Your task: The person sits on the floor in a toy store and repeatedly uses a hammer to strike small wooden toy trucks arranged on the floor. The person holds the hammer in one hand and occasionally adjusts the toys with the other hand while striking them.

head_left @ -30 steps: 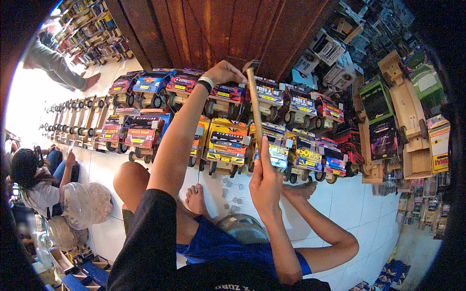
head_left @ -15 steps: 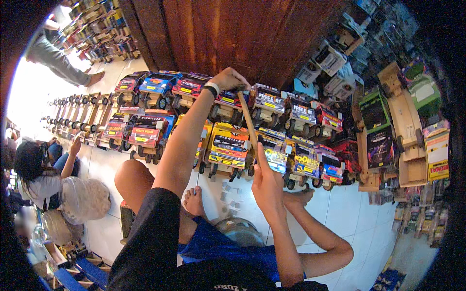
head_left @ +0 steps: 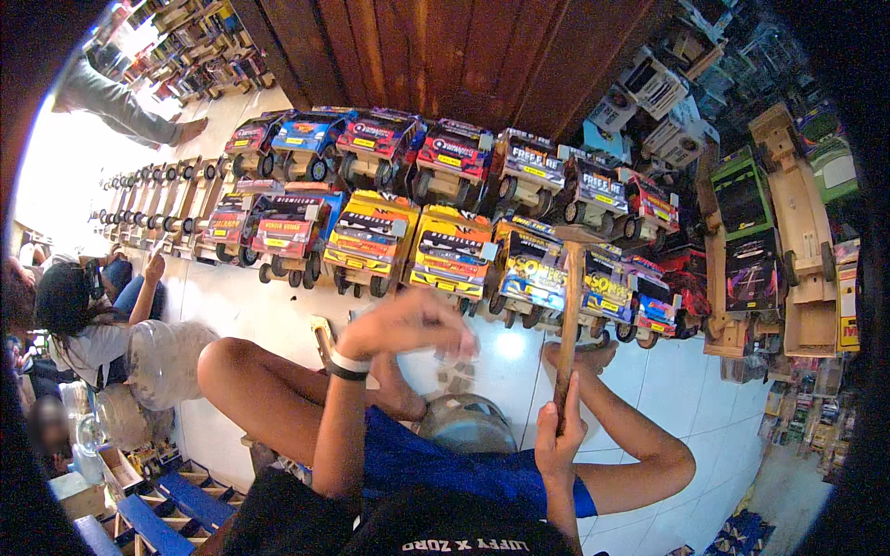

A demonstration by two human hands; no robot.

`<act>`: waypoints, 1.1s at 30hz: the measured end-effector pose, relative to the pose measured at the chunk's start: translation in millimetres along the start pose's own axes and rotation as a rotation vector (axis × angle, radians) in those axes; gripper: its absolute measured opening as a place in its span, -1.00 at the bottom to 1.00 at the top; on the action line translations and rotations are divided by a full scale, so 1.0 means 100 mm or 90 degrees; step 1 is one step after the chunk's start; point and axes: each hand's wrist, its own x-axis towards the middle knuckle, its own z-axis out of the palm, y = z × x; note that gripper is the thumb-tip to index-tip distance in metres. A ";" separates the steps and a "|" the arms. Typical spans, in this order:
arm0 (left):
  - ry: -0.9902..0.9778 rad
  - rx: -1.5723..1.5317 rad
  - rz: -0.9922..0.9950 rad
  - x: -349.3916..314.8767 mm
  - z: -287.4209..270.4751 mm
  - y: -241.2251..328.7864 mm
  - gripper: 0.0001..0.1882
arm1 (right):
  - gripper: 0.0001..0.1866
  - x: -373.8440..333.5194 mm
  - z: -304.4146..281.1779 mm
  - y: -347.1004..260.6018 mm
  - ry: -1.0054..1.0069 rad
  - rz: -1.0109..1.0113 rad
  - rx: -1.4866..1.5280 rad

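My right hand [head_left: 563,435] is closed round the lower wooden handle of a hammer [head_left: 570,320]. The hammer stands upright, its head in front of the toy trucks on the right. Over the floor near my bent knees, my left hand [head_left: 403,326] is smeared by motion, so its fingers cannot be read. It is nearest to a yellow toy truck [head_left: 451,252] in the front row. Another yellow truck [head_left: 369,236] stands just left of that one. Behind them runs a second row, with a red-and-black truck [head_left: 452,157] among several others.
A brown wooden panel [head_left: 445,56] rises behind the rows. Wooden truck frames [head_left: 797,213] are stacked at the right. A round translucent container [head_left: 468,431] sits between my legs. At the left, another person [head_left: 88,324] sits beside a large plastic-wrapped bundle [head_left: 171,361].
My left hand has come back from the rear row toward my knees, away from the hammer head. The right hand has moved the hammer rightward and nearer to me.
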 end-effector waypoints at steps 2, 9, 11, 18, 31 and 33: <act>-0.086 0.005 -0.266 -0.09 0.35 -0.73 -0.65 | -0.37 -0.08 0.04 0.01 0.005 0.036 0.065; 0.494 0.422 -0.492 -0.03 1.35 -2.87 -0.70 | -0.36 0.07 0.29 -0.12 -0.022 0.074 0.153; 0.517 0.534 -0.451 -0.02 1.41 -3.07 -0.70 | -0.35 0.13 0.29 -0.15 -0.036 0.057 0.158; 0.439 0.269 -0.393 -0.23 1.17 -2.88 -0.74 | -0.37 0.06 0.15 -0.06 -0.062 0.022 0.110; 0.263 -0.253 -0.169 -0.32 0.64 -0.33 -0.73 | -0.34 0.20 0.15 -0.09 -0.008 0.109 0.200; 0.303 -0.248 -0.129 -0.31 0.46 -0.04 -0.76 | -0.34 0.29 0.16 -0.15 -0.014 0.125 0.216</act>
